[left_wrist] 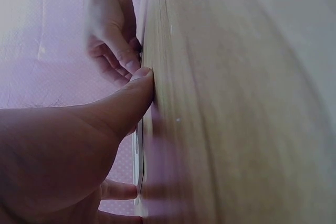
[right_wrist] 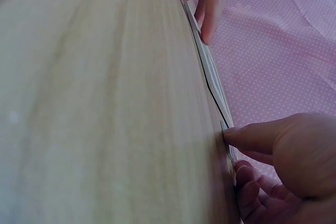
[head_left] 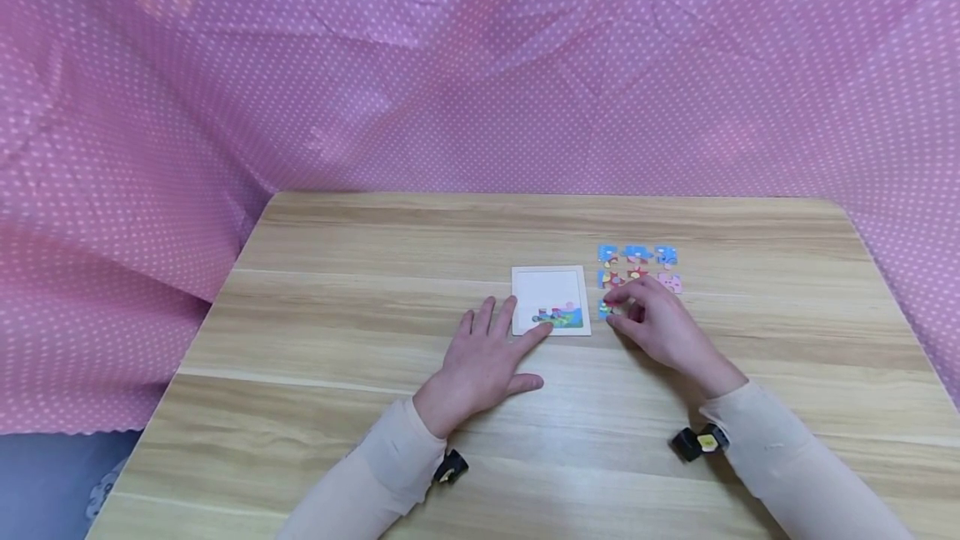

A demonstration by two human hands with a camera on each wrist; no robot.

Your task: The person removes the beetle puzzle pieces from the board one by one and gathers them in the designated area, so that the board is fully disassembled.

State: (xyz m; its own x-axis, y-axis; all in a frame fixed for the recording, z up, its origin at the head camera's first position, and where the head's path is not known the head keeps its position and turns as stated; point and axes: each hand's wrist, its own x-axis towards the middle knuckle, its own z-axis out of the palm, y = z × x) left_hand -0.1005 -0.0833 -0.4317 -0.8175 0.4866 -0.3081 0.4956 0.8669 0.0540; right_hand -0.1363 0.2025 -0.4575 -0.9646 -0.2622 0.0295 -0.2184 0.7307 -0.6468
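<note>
A square white puzzle frame point(head_left: 517, 273) lies on the table, with a few joined pieces point(head_left: 566, 317) in its lower right part. My left hand point(head_left: 483, 357) is spread flat, its index finger on the frame's lower edge and other fingertips by its left side. Just right of the frame, my right hand point(head_left: 660, 319) pinches a small blue-green puzzle piece point(head_left: 604, 312) between thumb and fingers. In the right wrist view the thumb touches that piece point(right_wrist: 224, 126) near the tabletop; its far side is hidden. Loose puzzle pieces point(head_left: 637, 254) lie in rows beyond the right hand.
The wooden table point(head_left: 360, 273) reaches back to a pink dotted curtain point(head_left: 480, 107), which also hangs at both sides. Black wrist cameras point(head_left: 697, 443) are strapped near both sleeves.
</note>
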